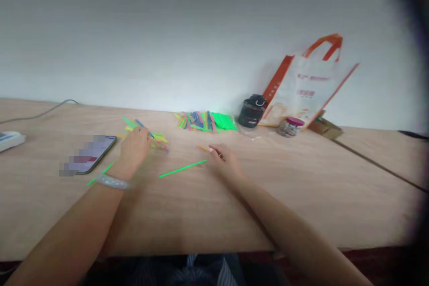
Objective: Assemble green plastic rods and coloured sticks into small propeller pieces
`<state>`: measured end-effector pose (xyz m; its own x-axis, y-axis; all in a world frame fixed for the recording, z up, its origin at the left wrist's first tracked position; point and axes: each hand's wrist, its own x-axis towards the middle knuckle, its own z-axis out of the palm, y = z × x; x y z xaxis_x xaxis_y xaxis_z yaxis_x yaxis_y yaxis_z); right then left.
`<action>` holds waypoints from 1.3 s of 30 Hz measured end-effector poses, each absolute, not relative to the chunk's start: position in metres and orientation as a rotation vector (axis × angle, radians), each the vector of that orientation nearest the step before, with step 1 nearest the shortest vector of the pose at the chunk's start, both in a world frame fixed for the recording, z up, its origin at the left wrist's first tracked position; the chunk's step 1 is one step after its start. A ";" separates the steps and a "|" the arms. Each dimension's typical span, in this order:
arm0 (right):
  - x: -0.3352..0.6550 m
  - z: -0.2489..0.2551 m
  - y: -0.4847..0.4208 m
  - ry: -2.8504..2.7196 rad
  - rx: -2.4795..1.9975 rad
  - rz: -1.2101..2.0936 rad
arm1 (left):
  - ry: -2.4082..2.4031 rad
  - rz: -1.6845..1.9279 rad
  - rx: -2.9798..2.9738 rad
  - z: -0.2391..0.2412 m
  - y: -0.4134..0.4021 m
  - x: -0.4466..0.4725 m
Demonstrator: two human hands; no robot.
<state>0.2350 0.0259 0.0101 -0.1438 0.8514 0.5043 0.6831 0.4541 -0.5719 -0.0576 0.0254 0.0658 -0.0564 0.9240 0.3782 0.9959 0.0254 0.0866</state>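
on the tabletop (284, 201), my right grip (224, 160) pinches an orange stick (203, 147) pointing nine o'clock; my left grip (134, 149) holds a blue stick (149, 133) pointing ten.

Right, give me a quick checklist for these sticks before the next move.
1. Left hand pinching the blue stick: ok.
2. Right hand pinching the short orange stick: ok.
3. Long green stick clear of the right hand: cannot tell, its end lies very close to the fingers.
4. Shorter green stick clear of the phone: ok.
5. Multicoloured stick pile by the wall clear of both hands: ok.
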 end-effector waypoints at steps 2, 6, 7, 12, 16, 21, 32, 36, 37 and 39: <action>0.243 0.008 0.033 -1.882 -1.350 0.177 | -2.080 -0.469 -2.003 0.066 0.025 -0.058; 0.258 0.009 0.041 -1.968 -1.507 -0.029 | -2.082 -0.447 -1.996 0.066 0.024 -0.054; 0.260 0.009 0.042 -2.001 -1.558 -0.061 | -2.074 -0.449 -1.989 0.067 0.022 -0.052; 0.260 0.010 0.038 -2.136 -1.712 -0.060 | -1.836 -0.611 -2.059 0.067 0.012 -0.028; 0.257 0.011 0.036 -2.179 -1.715 -0.076 | -1.445 -0.607 -2.408 0.053 0.003 0.005; 0.255 0.010 0.038 -2.158 -1.732 -0.096 | -1.223 -0.484 -2.657 0.023 0.005 0.042; 0.247 0.011 0.033 -2.031 -1.676 -0.023 | -1.286 -0.645 -2.700 0.007 0.015 0.047; 0.238 0.012 0.024 -1.966 -1.607 0.213 | -1.306 -0.830 -2.704 0.013 0.008 0.043; 0.236 0.012 0.023 -1.970 -1.569 0.266 | -1.294 -0.862 -2.703 0.014 0.007 0.042; 0.233 0.011 0.020 -1.979 -1.487 0.341 | -1.278 -0.904 -2.704 0.015 0.005 0.041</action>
